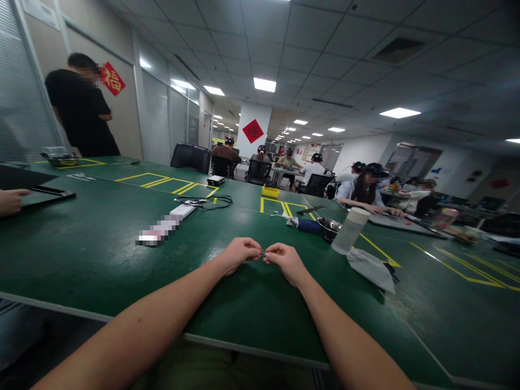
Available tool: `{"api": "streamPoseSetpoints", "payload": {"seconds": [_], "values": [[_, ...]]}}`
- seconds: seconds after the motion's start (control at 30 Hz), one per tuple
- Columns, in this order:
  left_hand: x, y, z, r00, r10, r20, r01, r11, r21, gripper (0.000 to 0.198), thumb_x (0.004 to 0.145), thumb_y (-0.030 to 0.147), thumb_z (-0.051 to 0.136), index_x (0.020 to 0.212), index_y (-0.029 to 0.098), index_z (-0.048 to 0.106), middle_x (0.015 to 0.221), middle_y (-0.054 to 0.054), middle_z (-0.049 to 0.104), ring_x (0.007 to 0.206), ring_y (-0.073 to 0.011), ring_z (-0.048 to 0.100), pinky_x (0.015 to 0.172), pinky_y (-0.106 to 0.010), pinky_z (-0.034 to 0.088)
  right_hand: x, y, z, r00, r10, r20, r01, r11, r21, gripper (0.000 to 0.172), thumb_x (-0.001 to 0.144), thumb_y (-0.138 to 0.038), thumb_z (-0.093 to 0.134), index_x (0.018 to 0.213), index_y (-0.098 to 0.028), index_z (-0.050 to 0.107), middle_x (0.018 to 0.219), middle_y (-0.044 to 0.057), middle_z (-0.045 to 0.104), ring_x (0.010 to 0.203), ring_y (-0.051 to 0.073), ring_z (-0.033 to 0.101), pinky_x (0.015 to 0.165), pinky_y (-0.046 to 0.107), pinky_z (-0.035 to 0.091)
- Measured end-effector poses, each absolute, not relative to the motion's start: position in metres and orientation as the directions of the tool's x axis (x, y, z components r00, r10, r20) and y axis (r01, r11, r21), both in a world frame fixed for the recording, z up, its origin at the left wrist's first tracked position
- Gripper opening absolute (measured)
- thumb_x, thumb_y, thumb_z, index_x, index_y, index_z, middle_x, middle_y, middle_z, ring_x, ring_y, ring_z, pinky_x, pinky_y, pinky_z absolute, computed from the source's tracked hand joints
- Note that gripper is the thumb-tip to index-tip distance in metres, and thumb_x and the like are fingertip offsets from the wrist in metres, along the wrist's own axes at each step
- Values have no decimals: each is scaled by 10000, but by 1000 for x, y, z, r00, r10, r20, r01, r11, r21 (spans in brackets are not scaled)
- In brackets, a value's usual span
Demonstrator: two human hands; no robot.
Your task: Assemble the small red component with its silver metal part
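Note:
My left hand (pixel 242 254) and my right hand (pixel 284 261) meet above the green table (pixel 227 319), fingertips almost touching. The left thumb and forefinger pinch a tiny reddish piece (pixel 261 252), too small to name. A tiny dark piece (pixel 264 254) shows at the tips of the right fingers, which are also pinched together. Whether the two pieces are joined I cannot tell. Both forearms reach in from the bottom of the view.
Left of my hands lie a white power strip (pixel 184 210) and black cable (pixel 219 202). A yellow tray (pixel 270 191) stands farther back. To the right are a metal bowl (pixel 329 227), a translucent bottle (pixel 351 230) and a grey pouch (pixel 370 268). Another person's hand (pixel 12 202) is at far left.

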State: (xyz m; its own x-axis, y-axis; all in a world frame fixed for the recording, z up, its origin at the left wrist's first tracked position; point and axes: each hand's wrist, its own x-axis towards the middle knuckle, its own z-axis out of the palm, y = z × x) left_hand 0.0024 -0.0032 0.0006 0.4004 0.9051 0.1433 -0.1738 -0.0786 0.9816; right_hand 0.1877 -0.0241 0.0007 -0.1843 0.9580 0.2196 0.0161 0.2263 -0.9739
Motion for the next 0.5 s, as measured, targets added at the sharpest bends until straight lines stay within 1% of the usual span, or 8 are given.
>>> {"api": "streamPoseSetpoints", "payload": {"seconds": [0.2, 0.3, 0.4, 0.5], "values": [[4, -2, 0, 434, 889, 146, -69, -128, 989, 196, 648, 221, 724, 777, 104, 634, 649, -39, 657, 573, -112, 592, 590, -234, 461, 189, -24, -1, -232, 949, 215, 60, 235, -970, 224, 657, -297, 745, 799, -144, 664, 712, 57, 696, 652, 182, 643, 668, 328, 507], [5, -3, 1, 465, 860, 210, -4, -235, 972, 234, 658, 216, 712, 852, 115, 627, 676, -29, 663, 598, -119, 599, 606, -232, 456, 189, -23, -1, -216, 952, 215, 61, 233, -971, 217, 662, -287, 734, 807, -139, 671, 690, 44, 683, 609, 151, 612, 632, 293, 489], [5, -8, 5, 487, 810, 327, 124, -435, 892, 309, 692, 232, 689, 982, 147, 625, 689, -4, 655, 625, -122, 590, 614, -216, 435, 188, -22, -1, -174, 956, 237, 19, 244, -970, 244, 674, -304, 723, 852, -152, 655, 666, 15, 658, 531, 114, 561, 541, 245, 444], [5, -16, 11, 486, 770, 414, 291, -589, 754, 320, 744, 286, 650, 1047, 185, 627, 702, 6, 643, 625, -125, 569, 608, -210, 405, 187, -21, 0, -168, 952, 255, -18, 255, -967, 254, 689, -357, 714, 828, -166, 620, 630, -6, 629, 467, 95, 517, 479, 224, 395]]}}
